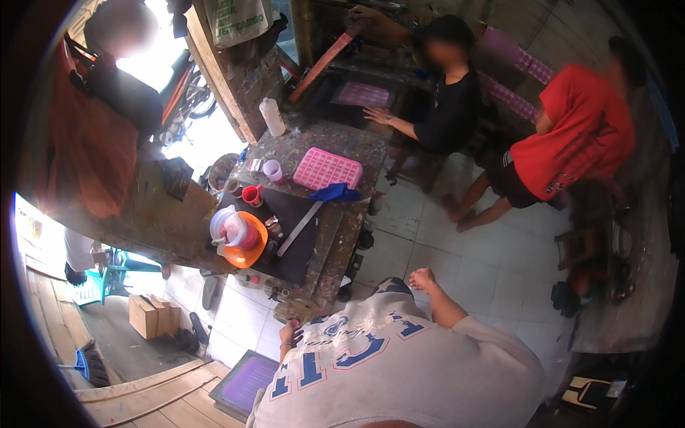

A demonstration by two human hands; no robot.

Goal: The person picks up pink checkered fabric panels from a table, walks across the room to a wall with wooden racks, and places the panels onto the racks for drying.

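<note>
My right hand point(422, 279) hangs over the tiled floor, clear of the table, its fingers curled in and nothing showing in them. Low by my sweatshirt, just off the near table corner, is my left hand point(290, 333); its fingers are too small and partly hidden to read. On the paint-spotted table point(285, 143) in front of me lies a pink gridded panel point(327, 169). A blue-bladed scraper with a long pale handle point(300, 227) rests beside it. An orange bowl point(258, 250) holds a clear pitcher point(232, 230) of pink liquid.
A red cup point(252, 195), a purple cup point(272, 170) and a white bottle point(272, 117) stand on the table. One person in black point(446, 85) works at a screen frame; another in red point(578, 135) stands right. A purple screen frame point(246, 383) leans low left.
</note>
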